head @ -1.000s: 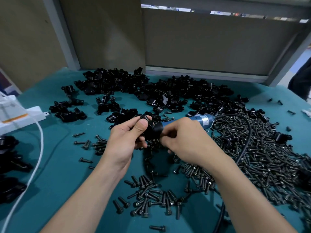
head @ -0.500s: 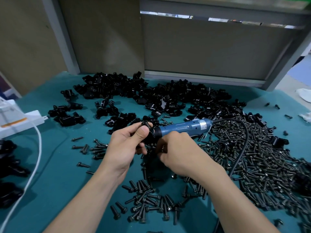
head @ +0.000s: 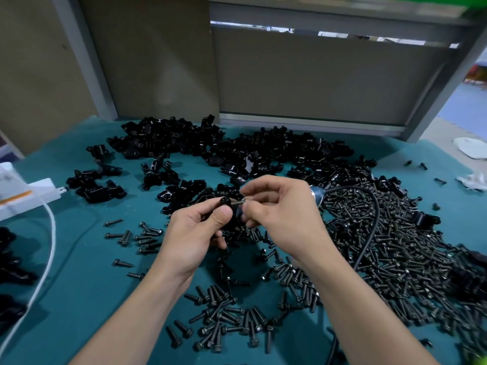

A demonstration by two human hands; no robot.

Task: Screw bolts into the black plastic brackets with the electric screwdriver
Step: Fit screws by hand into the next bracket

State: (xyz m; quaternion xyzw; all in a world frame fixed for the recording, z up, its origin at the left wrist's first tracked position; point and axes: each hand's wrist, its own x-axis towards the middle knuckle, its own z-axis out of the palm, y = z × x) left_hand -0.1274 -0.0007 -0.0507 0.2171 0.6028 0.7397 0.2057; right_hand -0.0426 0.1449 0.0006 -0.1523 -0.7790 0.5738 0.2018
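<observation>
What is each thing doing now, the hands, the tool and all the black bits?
black bracket, held up in the air.
electric screwdriver, held sideways, tip at the black bracket, body mostly hidden.
left hand, grips the black bracket.
right hand, fingers curled round the electric screwdriver.
loose bolts, lying in heaps.
spare brackets, piled at the back.
black cable, lying across the loose bolts.

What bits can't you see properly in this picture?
- Blue electric screwdriver: head view, right hand covers all but its rear end.
- Black plastic bracket: head view, mostly hidden by left hand.
- White plastic box: head view, cut off by left edge.
- Black cable: head view, runs off the bottom edge.
</observation>
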